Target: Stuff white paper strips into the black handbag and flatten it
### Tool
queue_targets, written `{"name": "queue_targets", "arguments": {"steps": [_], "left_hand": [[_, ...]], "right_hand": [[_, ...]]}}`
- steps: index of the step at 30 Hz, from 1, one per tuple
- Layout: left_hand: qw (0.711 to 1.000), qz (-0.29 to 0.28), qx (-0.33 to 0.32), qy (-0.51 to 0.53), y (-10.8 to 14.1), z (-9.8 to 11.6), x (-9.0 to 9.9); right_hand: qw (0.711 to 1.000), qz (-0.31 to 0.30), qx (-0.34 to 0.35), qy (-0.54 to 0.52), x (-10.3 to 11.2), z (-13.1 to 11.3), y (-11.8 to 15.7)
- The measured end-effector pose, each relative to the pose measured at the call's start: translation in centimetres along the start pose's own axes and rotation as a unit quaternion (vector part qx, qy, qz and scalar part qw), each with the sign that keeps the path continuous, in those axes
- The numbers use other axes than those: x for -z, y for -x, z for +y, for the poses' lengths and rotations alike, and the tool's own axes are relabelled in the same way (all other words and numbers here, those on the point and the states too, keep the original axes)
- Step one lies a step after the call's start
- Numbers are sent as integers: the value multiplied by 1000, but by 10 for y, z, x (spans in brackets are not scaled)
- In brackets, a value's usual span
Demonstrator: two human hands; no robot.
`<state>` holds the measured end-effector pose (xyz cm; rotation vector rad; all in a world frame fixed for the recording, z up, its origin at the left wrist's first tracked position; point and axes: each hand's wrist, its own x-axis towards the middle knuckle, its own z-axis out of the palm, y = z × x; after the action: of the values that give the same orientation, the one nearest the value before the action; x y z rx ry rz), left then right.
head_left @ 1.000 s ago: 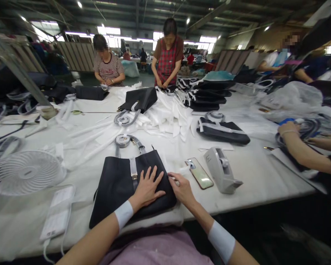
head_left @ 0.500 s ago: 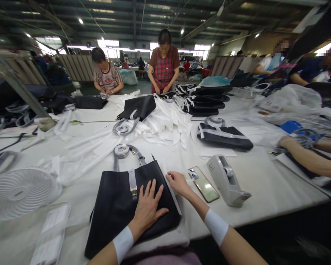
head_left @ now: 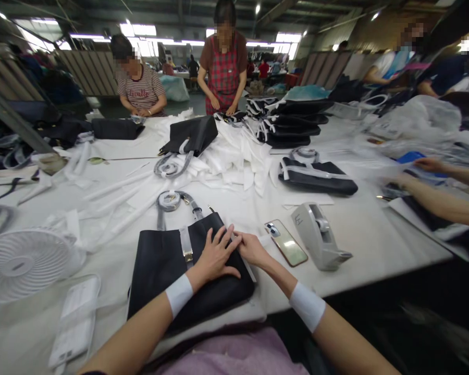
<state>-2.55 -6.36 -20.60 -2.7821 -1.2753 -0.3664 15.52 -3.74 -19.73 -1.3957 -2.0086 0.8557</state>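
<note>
A black handbag (head_left: pixel 160 276) lies flat on the white table, its wrapped strap (head_left: pixel 169 202) coiled beyond its top edge. A clear-wrapped tab with a gold clasp (head_left: pixel 188 255) runs down its front. My left hand (head_left: pixel 218 255) rests on the right part of the bag with its fingers spread. My right hand (head_left: pixel 250 249) is closed in a pinch at the bag's right edge, close to my left fingertips; what it pinches is too small to make out. White bands are around both my wrists.
A phone (head_left: pixel 286 243) and a grey tape dispenser (head_left: pixel 320 239) stand right of my hands. At the left are a white fan (head_left: pixel 27 264) and a power bank (head_left: pixel 75 317). White wrapping (head_left: pixel 234 161) and more black bags (head_left: pixel 316 176) lie beyond. A co-worker's hands (head_left: pixel 410 179) are at the right.
My left hand has moved up toward the bag's right edge, and my right hand has come closer to it. The camera view has tilted down. The co-worker's hands at the right have moved apart.
</note>
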Motion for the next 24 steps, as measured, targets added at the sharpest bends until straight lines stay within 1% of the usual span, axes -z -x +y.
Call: {"name": "queue_targets", "arguments": {"steps": [2, 4, 7, 10, 13, 18, 21, 24], "left_hand": [[994, -26, -100, 21, -15, -10, 6], [983, -49, -171, 47, -27, -16, 8], [966, -74, -235, 81, -40, -20, 7], [955, -79, -273, 84, -44, -22, 4], [955, -57, -286, 61, -40, -25, -2], [966, 21, -249, 62, -26, -26, -17], [969, 31, -238, 63, -22, -24, -21], [972, 27, -224, 58, -22, -23, -20]], "right_hand": [[1000, -21, -12, 2, 13, 1, 21], [999, -37, -34, 3, 20, 4, 46], [996, -52, -74, -15, 17, 10, 74], [992, -49, -110, -49, 7, 17, 85], [985, -31, -145, -83, -3, 22, 85], [975, -5, -191, -117, -19, 29, 83], [975, 6, -191, -114, -24, 29, 86], [980, 9, -172, -96, -20, 20, 92]]}}
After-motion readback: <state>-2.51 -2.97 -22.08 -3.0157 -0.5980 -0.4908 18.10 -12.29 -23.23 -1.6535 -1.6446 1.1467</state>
